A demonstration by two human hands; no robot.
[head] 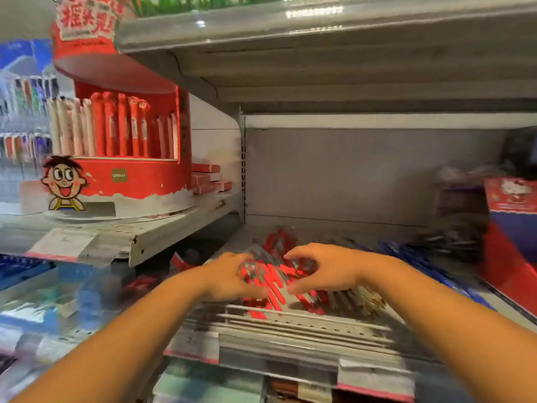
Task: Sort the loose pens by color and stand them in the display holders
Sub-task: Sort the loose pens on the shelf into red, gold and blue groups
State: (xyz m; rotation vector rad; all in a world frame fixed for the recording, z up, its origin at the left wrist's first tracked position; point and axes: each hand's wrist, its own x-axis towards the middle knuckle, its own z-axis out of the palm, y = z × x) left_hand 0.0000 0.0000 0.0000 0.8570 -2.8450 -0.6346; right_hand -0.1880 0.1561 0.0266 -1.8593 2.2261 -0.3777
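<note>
Our left grip point(229, 276) and right grip point(327, 271) curl their fingers round a bunch of red pens point(274, 286), one from each side, near the front edge of the shelf point(290, 327). Blue pens point(406, 257) lie toward its right edge. The red display holder point(130, 177) stands on the higher shelf point(162, 228) at upper left.

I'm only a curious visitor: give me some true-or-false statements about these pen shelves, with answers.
1. The left hand and right hand both grip the loose red plastic pens. True.
2. The round red cardboard display holder is empty. False: red and white pens stand in it.
3. Right of the red pile lie blue pens. True.
4. The holder shares the pens' grey metal shelf. False: it stands on a higher shelf, to the left.
</note>
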